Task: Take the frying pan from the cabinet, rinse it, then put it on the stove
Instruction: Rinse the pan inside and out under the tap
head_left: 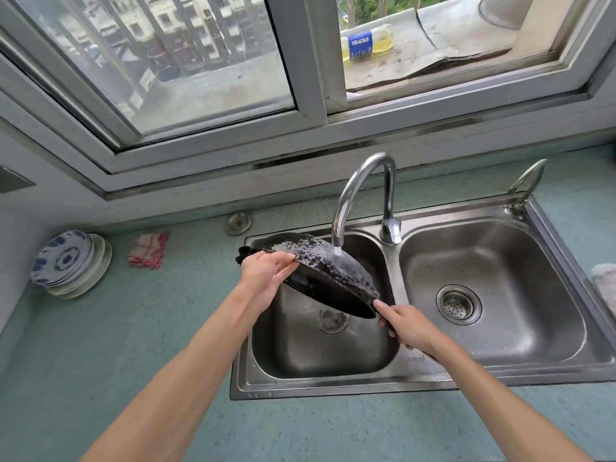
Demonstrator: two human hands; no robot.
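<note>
frying pan tilted over left basin of sink, under faucet stream | left hand fingers pinch far-left rim | right hand grips near-right handle | likely rigid, weighty, wet-slick: keep both holds

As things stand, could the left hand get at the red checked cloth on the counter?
Probably yes, once it lets go: the left hand steadies the frying pan, and bare counter lies between it and the red checked cloth.
</note>
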